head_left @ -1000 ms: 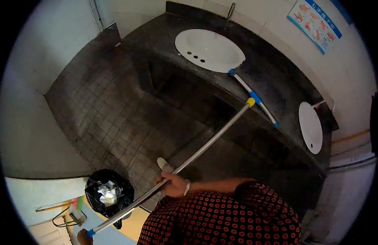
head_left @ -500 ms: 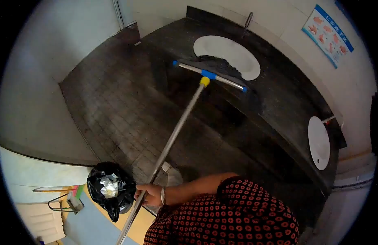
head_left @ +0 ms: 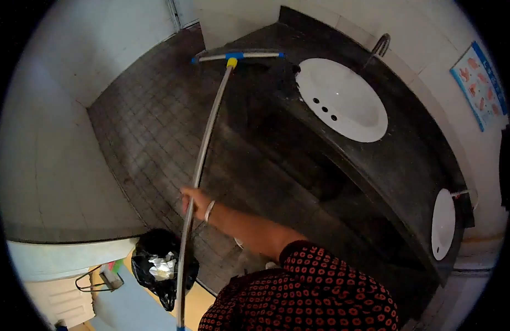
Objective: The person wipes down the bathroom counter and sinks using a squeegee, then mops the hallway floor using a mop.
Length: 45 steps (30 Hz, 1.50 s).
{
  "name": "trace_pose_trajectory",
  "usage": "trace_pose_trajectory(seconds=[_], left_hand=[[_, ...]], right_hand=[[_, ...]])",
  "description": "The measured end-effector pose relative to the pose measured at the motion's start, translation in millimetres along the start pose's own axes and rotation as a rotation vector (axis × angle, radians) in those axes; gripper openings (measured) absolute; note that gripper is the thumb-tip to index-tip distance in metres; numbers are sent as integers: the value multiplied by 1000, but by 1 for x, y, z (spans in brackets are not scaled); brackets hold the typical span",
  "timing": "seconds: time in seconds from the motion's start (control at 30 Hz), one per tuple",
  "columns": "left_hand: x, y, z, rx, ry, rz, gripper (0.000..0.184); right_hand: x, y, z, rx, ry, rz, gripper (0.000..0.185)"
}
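My right hand (head_left: 195, 203) is wrapped round the metal pole of a mop (head_left: 209, 124), with a pale band on its wrist. The pole runs from the bottom edge up to a T-shaped head (head_left: 234, 56) with blue ends and a yellow collar. Dark cloth (head_left: 279, 80) on the head reaches the left rim of the near white sink (head_left: 348, 105); against the black counter its outline is hard to make out. Whether the head touches the counter or hangs above it, I cannot tell. My left hand is out of view.
The dark counter (head_left: 387, 160) curves along the right, with a second white sink (head_left: 443, 223). Dark floor tiles (head_left: 150, 121) lie left. A black rubbish bag (head_left: 158, 243) holding white paper stands lower left, beside a blue floor (head_left: 114, 309). A poster (head_left: 478, 85) hangs on the wall.
The mop head has swung left, away from the middle of the near sink, uncovering its bowl. My right hand has moved up and forward with the pole. The camera view has also shifted.
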State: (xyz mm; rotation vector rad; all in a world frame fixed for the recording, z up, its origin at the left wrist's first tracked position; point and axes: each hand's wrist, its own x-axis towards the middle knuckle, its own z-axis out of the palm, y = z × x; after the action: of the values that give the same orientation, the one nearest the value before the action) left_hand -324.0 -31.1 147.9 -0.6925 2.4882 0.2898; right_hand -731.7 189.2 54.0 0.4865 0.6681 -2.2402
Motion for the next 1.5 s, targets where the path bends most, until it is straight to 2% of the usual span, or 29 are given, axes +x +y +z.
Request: trace_pose_trajectory(seconds=[0.1, 0.17, 0.33, 0.37, 0.4, 0.43, 0.5, 0.53, 0.63, 0.67, 0.83, 0.93, 0.97, 1.03, 1.07, 1.23, 1.3, 1.37, 1.43, 1.5], left_hand=[[26, 66, 1, -64, -21, 9, 26], [39, 104, 0, -105, -18, 4, 26], [59, 181, -20, -240, 67, -38, 27], [62, 188, -30, -338, -128, 4, 29], [64, 195, -31, -346, -128, 3, 29], [64, 204, -31, -199, -10, 92, 30], [89, 188, -15, -22, -4, 91, 32], [96, 177, -10, -27, 4, 92, 32], [106, 168, -10, 30, 259, 305, 24], [110, 167, -11, 6, 231, 234, 23], [88, 228, -85, 170, 259, 218, 34], [109, 203, -85, 228, 193, 248, 32], [133, 162, -58, 197, 160, 335, 29], [146, 141, -47, 169, 125, 440, 23], [149, 143, -51, 199, 170, 438, 21], [159, 165, -74, 269, 440, 418, 14], [173, 166, -79, 209, 404, 378, 11], [192, 170, -79, 156, 360, 361, 9], [213, 182, -69, 111, 433, 290, 9], [230, 186, -57, 69, 411, 311, 9]], right_hand=[[24, -54, -23, 99, 85, -86, 20], [28, -90, -37, 48, 199, -206, 19], [30, -159, -66, 85, 271, -240, 18], [27, -166, -68, 78, 271, -238, 18], [24, -174, -68, 60, 278, -263, 17], [21, -180, -68, 42, 286, -287, 20], [18, -188, -72, 67, 294, -275, 22], [15, -191, -74, 99, 303, -265, 23], [-6, -187, -79, 116, 255, -246, 26], [-11, -184, -82, 154, 232, -226, 26], [-35, -176, -108, 283, 159, -195, 24], [-64, -175, -136, 310, 110, -226, 23], [-69, -176, -142, 343, 107, -230, 24], [-82, -183, -123, 326, 173, -238, 23], [-86, -187, -116, 313, 240, -248, 23], [-72, -188, -114, 323, 117, -301, 26], [-73, -187, -103, 454, 233, -267, 26], [-67, -192, -104, 457, 229, -315, 26], [-55, -207, -107, 433, 183, -351, 27], [-50, -214, -105, 447, 218, -369, 26]])
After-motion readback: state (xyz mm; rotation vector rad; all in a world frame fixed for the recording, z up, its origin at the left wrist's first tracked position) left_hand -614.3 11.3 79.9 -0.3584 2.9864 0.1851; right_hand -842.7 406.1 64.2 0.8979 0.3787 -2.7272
